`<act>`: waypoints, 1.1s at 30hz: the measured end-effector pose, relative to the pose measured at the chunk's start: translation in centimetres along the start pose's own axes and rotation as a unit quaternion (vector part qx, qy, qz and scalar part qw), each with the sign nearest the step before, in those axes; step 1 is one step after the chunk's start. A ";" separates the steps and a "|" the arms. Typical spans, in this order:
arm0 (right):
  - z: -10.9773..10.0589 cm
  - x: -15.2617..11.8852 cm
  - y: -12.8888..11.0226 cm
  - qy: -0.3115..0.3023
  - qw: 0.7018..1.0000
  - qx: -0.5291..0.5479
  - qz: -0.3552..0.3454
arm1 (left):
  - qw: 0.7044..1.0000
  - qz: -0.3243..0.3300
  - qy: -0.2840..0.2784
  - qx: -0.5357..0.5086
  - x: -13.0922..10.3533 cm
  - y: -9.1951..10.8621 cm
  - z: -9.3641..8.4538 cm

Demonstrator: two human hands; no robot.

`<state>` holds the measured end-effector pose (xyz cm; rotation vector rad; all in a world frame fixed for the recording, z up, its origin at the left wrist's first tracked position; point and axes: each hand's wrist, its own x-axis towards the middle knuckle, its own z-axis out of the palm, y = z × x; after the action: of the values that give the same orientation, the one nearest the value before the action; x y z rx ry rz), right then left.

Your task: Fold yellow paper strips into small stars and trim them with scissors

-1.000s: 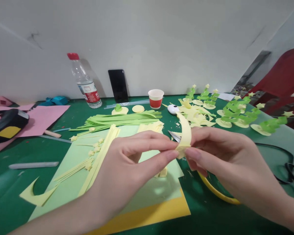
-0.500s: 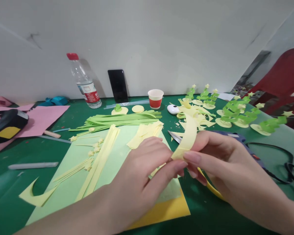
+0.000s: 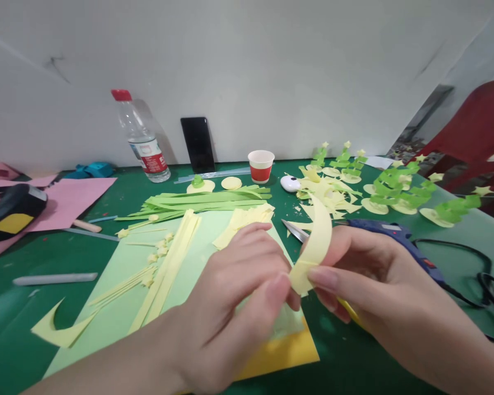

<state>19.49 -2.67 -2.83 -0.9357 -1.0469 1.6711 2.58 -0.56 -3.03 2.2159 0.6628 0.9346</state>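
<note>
A pale yellow paper strip (image 3: 318,233) curves upward between my hands, with a fold at its lower end. My right hand (image 3: 366,280) is closed on it, thumb in front and index finger behind. My left hand (image 3: 242,296) is closed at the strip's lower left edge; its curled fingers and thumb tip meet the paper there, and the exact contact is partly hidden. Behind my right hand lie scissors (image 3: 295,231), their blades and a bit of yellow handle showing. Under my left hand is a light green sheet (image 3: 206,260) with yellow strips (image 3: 168,274) and small paper stars (image 3: 163,245).
Green strips (image 3: 201,202) lie further back, near a paper cup (image 3: 260,167), a phone (image 3: 198,145) and a bottle (image 3: 148,148). Yellow scraps (image 3: 329,192) and several star-topped paper plants (image 3: 403,192) stand right. A blue glue gun (image 3: 395,233) with a cord is behind my right hand.
My left thumb has drawn back to the left off the folded end. The strip has tilted slightly, and its lower folded part now shows more.
</note>
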 end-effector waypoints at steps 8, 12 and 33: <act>0.1 0.2 -0.1 0.038 0.972 -0.186 -0.139 | 0.998 -0.060 0.018 -0.027 0.5 0.3 0.1; -0.1 0.4 -0.1 0.055 0.904 -0.320 -0.277 | 0.982 -0.150 0.022 -0.111 0.4 0.4 -0.1; -1.2 1.6 -0.1 0.047 0.780 -0.514 -0.353 | 0.928 -0.292 0.022 -0.231 1.6 -1.3 -0.6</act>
<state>20.20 -0.90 -3.41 -1.0385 -1.9865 0.3264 2.86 1.51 -2.91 1.4611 0.9422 0.7297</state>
